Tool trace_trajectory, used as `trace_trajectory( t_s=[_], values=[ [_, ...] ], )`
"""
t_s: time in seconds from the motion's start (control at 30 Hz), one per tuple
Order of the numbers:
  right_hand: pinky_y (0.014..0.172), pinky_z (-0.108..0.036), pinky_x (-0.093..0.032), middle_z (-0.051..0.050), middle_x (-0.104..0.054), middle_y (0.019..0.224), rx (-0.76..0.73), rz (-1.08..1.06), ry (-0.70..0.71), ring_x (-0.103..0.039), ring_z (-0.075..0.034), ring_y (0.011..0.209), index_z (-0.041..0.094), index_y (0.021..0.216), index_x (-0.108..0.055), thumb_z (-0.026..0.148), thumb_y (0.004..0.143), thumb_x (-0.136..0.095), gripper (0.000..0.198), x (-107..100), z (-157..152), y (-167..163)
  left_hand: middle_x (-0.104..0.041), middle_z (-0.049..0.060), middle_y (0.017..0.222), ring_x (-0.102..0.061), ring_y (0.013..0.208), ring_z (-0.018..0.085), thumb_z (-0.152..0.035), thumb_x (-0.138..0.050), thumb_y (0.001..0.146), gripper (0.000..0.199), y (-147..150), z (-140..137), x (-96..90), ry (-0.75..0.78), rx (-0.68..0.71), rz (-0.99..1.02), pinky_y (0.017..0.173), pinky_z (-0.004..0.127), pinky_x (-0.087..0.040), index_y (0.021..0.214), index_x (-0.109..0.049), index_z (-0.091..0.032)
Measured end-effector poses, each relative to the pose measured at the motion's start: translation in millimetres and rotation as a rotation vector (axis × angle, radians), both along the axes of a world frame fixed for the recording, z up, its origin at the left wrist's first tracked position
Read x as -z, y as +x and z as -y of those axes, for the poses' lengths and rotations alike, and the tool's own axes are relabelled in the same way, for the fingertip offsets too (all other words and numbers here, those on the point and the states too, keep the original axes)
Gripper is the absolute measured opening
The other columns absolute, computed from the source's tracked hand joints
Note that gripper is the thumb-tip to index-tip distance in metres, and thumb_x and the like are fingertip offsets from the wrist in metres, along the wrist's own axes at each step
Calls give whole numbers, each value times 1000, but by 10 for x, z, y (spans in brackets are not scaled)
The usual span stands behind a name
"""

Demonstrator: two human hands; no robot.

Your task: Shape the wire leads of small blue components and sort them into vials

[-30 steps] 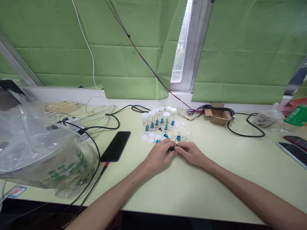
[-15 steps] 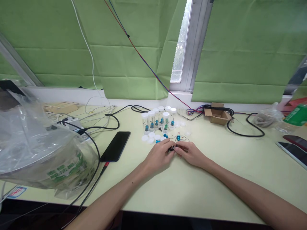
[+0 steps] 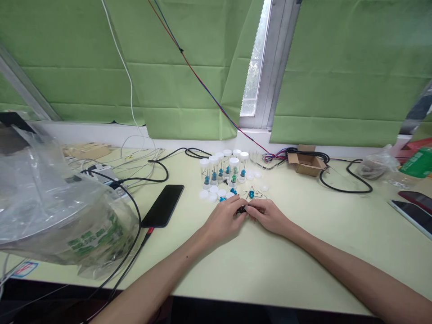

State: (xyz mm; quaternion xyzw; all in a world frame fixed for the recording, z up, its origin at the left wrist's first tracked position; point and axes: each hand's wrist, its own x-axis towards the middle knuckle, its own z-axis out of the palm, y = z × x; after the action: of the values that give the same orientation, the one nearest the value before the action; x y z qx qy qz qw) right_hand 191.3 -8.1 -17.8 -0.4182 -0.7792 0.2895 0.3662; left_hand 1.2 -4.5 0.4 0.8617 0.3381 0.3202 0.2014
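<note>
My left hand is closed on a small black part, too small to name more exactly. From the other side, my right hand pinches at the same part, its fingertips almost meeting those of the left. Just beyond my fingers lies a blue piece with thin metal pins. Another blue piece is near my left knuckles, among loose white caps. Behind these stand several clear, white-capped vials with blue or green pieces inside. A small black piece sits between the vials.
A black phone with a cable lies to the left, beside a large bulging plastic bag. An open cardboard box and black cables stand at the back right. Two more phones and a green-labelled bottle are far right.
Hardly anything differs. My fingers have shifted very slightly around the small black part, and both hands stay in the same place.
</note>
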Motion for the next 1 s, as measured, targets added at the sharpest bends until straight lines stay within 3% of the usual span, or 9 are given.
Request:
trace_trajectory(
  t_s=[1.0],
  values=[
    [58, -26, -37, 2, -50, 62, 13, 58, 33, -46, -13, 59, 20, 65, -47, 35, 98, -44, 36, -4, 10, -5, -57, 1, 83, -54, 75, 15, -16, -50, 90, 13, 3, 5, -27, 7, -2, -12, 65, 26, -40, 91, -62, -20]
  ],
)
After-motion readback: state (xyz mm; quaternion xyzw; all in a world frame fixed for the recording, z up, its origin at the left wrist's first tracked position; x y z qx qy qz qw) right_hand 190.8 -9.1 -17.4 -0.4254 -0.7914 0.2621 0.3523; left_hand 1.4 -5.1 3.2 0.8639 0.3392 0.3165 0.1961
